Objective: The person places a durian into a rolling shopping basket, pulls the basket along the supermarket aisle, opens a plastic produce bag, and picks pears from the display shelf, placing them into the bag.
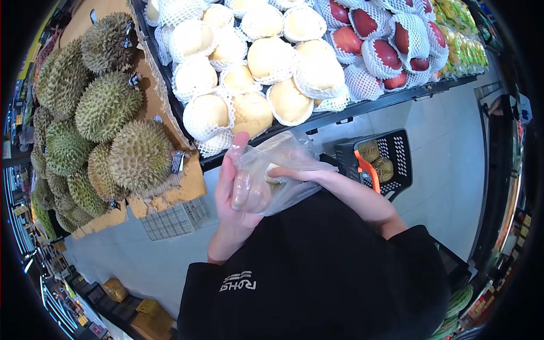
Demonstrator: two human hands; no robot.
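Observation:
A clear plastic bag (pixel 294 148) hangs between my two hands, just in front of the fruit display. My left hand (pixel 243 184) is at the bag's left side, its fingers curled around the plastic and the index finger pointing up. Reaching in from the right, my right hand (pixel 297 174) has its fingers inside or behind the film, on a small pale object (pixel 276 173) that I cannot make out clearly. Pale round fruits (pixel 252 112) in white foam nets lie just beyond the bag.
Spiky durians (pixel 140 156) fill a cardboard-lined bin (pixel 195 184) on the left. Red fruits (pixel 362 24) in foam nets sit at the upper right, beside packaged green produce (pixel 462 51). A black basket (pixel 401 153) with an orange handle (pixel 368 170) stands on the floor, holding durians (pixel 383 169).

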